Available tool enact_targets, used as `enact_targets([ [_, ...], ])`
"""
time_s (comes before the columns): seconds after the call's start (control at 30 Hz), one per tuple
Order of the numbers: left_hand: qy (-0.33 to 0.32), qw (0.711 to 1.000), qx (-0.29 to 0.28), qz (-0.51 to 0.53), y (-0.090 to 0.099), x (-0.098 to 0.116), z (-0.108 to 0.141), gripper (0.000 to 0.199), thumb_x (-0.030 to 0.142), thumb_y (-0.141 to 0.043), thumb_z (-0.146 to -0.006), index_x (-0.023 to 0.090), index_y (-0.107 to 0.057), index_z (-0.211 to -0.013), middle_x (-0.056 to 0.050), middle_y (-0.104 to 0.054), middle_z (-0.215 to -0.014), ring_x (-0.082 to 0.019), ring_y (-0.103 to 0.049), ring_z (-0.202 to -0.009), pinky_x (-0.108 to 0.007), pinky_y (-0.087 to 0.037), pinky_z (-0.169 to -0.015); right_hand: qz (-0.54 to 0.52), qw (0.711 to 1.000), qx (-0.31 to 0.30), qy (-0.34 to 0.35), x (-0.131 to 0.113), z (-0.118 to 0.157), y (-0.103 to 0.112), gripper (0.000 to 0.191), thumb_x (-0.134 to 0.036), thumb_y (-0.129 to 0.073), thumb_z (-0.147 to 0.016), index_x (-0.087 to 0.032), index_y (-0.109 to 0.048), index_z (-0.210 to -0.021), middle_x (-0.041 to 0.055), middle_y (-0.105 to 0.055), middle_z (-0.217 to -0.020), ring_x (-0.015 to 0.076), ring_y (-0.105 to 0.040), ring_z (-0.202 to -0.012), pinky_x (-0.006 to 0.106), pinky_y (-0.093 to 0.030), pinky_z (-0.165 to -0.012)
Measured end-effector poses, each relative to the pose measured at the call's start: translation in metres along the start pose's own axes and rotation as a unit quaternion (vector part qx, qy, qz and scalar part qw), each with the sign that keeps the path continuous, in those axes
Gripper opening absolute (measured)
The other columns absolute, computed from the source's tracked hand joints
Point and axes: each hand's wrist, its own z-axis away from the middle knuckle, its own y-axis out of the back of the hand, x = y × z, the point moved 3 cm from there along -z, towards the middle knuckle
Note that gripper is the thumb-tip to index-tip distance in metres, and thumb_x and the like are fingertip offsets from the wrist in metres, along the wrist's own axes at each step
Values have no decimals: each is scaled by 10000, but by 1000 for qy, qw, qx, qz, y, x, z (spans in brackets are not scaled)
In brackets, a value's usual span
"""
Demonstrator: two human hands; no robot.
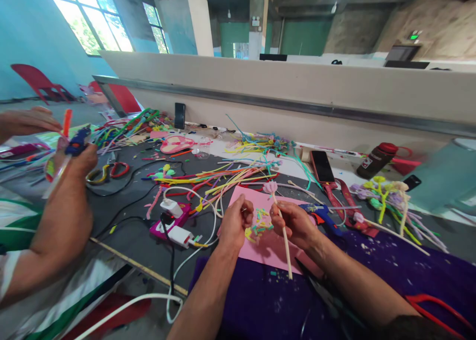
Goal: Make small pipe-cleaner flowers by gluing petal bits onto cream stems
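My right hand (295, 223) pinches the pale stem of a pipe-cleaner flower (286, 248). Its pink head points up and its stem hangs down toward me. Left of it, my left hand (237, 220) is closed with curled fingers; whatever they may hold is hidden. Both hands are above a pink sheet (267, 251), where short yellow and teal cut pieces (262, 221) lie scattered. A blue glue gun (325, 218) rests just right of my right hand.
A co-worker's hands (80, 154) hold another blue glue gun at left. Pliers (107, 171), a power strip (173, 223) with cables, and bundled pipe cleaners (223, 181) cover the left and middle. Beyond my right hand are a phone (322, 166), a bottle (376, 160) and finished flowers (383, 196).
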Motion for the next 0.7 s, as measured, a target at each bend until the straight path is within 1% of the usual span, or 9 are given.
enact_targets([
  [0.03,2,1000,14,17,3,1,-2,280,410,-595,-733,134,-602,-687,26,-533,-616,-23,-383,-392,-163,-221,-358,-6,1000,-1,-2,-2,0,0,193,-276,-525,-812,-120,-599,-725,-29,-528,-479,30,-375,-279,147,-241,-325],
  [0.1,5,999,32,37,6,2,-4,293,370,-635,-708,158,-645,-910,-2,-602,-778,-22,-449,-448,-147,-258,-374,-16,1000,-5,-9,-4,0,-1,191,-284,-529,-801,-125,-590,-712,-35,-518,-473,28,-366,-280,145,-235,-327],
  [0.13,5,999,32,37,7,2,-4,329,341,-654,-695,171,-640,-977,-9,-612,-821,-22,-470,-471,-140,-265,-379,-21,1000,-8,-14,-4,1,-2,192,-288,-534,-793,-127,-584,-701,-39,-509,-465,28,-358,-280,146,-232,-327],
  [0.2,9,1000,15,22,7,1,-4,356,302,-677,-684,176,-639,-1015,-10,-620,-805,-18,-470,-476,-127,-251,-377,-29,999,-14,-24,-5,1,-3,194,-295,-545,-775,-130,-575,-677,-45,-490,-449,28,-344,-282,149,-231,-331],
  [0.33,37,998,-37,-32,2,-6,-1,287,281,-701,-670,145,-677,-922,-18,-632,-678,-11,-429,-433,-126,-208,-364,-41,998,-22,-36,-4,2,-4,180,-289,-556,-754,-134,-572,-665,-57,-460,-437,25,-317,-291,149,-230,-338],
  [0.43,51,995,-40,-70,0,-10,1,215,219,-745,-606,139,-689,-797,-19,-636,-626,-29,-469,-461,-131,-240,-386,-42,998,-25,-46,-2,2,-4,196,-291,-535,-772,-133,-569,-661,-57,-449,-431,28,-310,-292,151,-227,-339],
  [0.53,46,994,-50,-84,-2,-9,4,140,167,-754,-567,141,-656,-664,29,-568,-520,-20,-425,-425,-139,-252,-399,-39,998,-23,-52,0,1,-3,206,-293,-527,-781,-131,-570,-662,-54,-453,-430,29,-307,-287,154,-222,-336],
  [0.6,41,993,-63,-86,-4,-8,5,123,174,-738,-585,143,-626,-627,49,-525,-487,-14,-385,-403,-141,-240,-395,-36,998,-18,-54,1,0,-2,204,-297,-536,-775,-129,-573,-665,-53,-460,-428,29,-307,-284,155,-213,-332],
  [0.7,45,993,-67,-83,-6,-6,7,137,217,-723,-610,149,-606,-633,48,-521,-500,-24,-395,-414,-145,-234,-392,-29,998,-10,-58,3,0,-1,208,-305,-549,-768,-129,-573,-661,-55,-458,-417,30,-305,-281,154,-206,-328],
])
